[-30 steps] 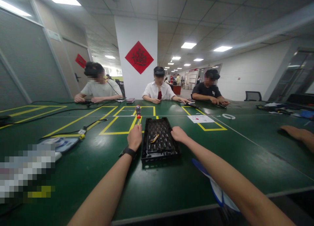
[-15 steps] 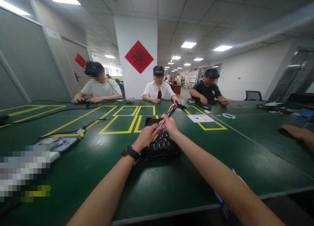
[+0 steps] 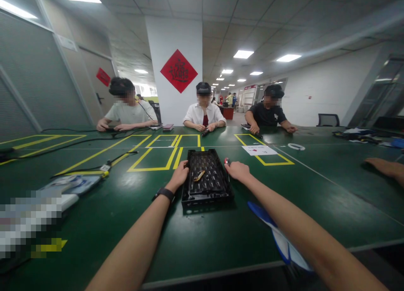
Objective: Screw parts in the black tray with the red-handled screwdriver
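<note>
A black plastic tray-like case [image 3: 208, 197] with a patterned inside lies on the green table in front of me. On it rests a small yellowish-brown piece [image 3: 199, 175], too small to name. My left hand [image 3: 178, 176], with a dark band on the wrist, grips the case's left side; the fingertips are at its rim. At the opposite side, my right hand [image 3: 239, 171] is closed around a screwdriver [image 3: 227, 161]. Only the red end of its handle shows by the thumb, close to the case's right rim; the shaft is hidden.
Yellow tape outlines [image 3: 148, 170] mark the green table [image 3: 132, 223]. A paper sheet [image 3: 259, 150] and a white ring [image 3: 296, 146] lie to the right. Blue-and-white objects [image 3: 277, 232] lie under my right forearm. Three people sit opposite; another person's hand [image 3: 380, 165] rests at far right.
My hands have moved apart, from together over the case to its two sides. The screwdriver went down and right with my right hand. The case is now uncovered.
</note>
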Action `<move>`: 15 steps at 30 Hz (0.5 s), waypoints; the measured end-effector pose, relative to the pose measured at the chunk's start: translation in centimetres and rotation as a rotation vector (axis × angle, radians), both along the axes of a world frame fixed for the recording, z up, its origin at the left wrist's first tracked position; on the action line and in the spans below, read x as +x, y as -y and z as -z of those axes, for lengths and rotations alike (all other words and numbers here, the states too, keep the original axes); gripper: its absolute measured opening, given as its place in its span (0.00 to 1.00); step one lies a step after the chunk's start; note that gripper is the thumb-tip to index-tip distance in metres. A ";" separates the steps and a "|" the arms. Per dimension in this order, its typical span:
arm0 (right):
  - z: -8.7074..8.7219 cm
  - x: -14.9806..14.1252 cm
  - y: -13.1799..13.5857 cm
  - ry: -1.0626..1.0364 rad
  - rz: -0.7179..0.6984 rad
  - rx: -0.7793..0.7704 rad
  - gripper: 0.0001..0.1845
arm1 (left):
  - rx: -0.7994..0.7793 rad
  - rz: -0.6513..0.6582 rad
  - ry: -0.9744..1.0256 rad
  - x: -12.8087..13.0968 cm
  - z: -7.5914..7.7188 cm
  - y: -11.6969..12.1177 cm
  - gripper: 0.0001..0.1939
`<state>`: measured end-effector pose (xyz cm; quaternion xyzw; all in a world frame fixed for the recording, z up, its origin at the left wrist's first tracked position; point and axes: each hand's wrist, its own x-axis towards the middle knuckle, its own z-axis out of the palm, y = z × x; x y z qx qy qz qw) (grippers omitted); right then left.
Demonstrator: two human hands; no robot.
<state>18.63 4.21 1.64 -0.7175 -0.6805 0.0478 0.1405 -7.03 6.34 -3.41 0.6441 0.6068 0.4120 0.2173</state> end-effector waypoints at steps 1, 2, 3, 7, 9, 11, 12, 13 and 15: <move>-0.4 -0.3 0.0 0.026 -0.004 0.049 0.29 | 0.012 0.000 0.013 0.1 0.1 -0.2 0.24; -0.8 -0.8 0.1 0.052 -0.025 0.106 0.30 | 0.021 0.001 0.026 0.1 0.2 -0.4 0.24; -1.1 -1.5 0.2 0.075 -0.065 0.163 0.30 | 0.027 0.003 0.038 0.2 0.2 -0.5 0.24; -1.4 -6.1 0.8 0.096 -0.336 0.161 0.26 | 0.026 -0.009 0.059 0.3 0.3 -0.8 0.24; -0.7 -8.8 1.0 0.125 -0.349 0.131 0.26 | 0.031 0.003 0.064 0.3 0.3 -0.8 0.25; 0.1 -10.9 0.9 0.121 -0.294 0.090 0.24 | 0.032 0.032 0.072 0.3 0.3 -0.7 0.26; 0.4 -11.6 0.7 0.094 -0.252 0.074 0.23 | 0.028 0.047 0.075 0.2 0.3 -0.6 0.27; 0.6 -12.1 0.5 0.067 -0.213 0.063 0.22 | 0.023 0.062 0.079 0.1 0.3 -0.5 0.28; 0.8 -12.4 0.0 0.018 -0.161 0.048 0.25 | 0.023 0.092 0.087 0.0 0.4 -0.4 0.30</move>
